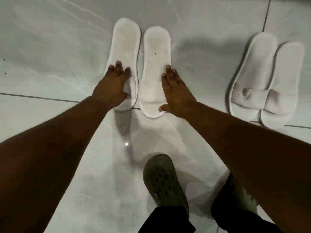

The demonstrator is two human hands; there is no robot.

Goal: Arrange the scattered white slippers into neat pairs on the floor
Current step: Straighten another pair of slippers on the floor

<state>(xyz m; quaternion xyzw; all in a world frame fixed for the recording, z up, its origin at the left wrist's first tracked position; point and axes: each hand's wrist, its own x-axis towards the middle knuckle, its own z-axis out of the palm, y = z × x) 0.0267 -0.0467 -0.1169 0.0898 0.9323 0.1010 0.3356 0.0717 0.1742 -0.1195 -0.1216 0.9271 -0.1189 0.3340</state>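
Two white slippers lie side by side in the middle of the floor, toes towards me. My left hand [112, 84] lies flat on the strap of the left slipper [125, 42], fingers spread. My right hand [176, 93] rests flat against the right edge of the right slipper [155, 52], thumb at its toe end. Neither hand is closed around a slipper. A second pair of white slippers [262, 78] sits together at the right, tilted, one partly overlapping the other.
The floor is glossy pale marble tile [50, 47] with dark grout lines. My feet in olive clogs [164, 180] stand just below the middle pair, with dark trouser legs at the bottom edge.
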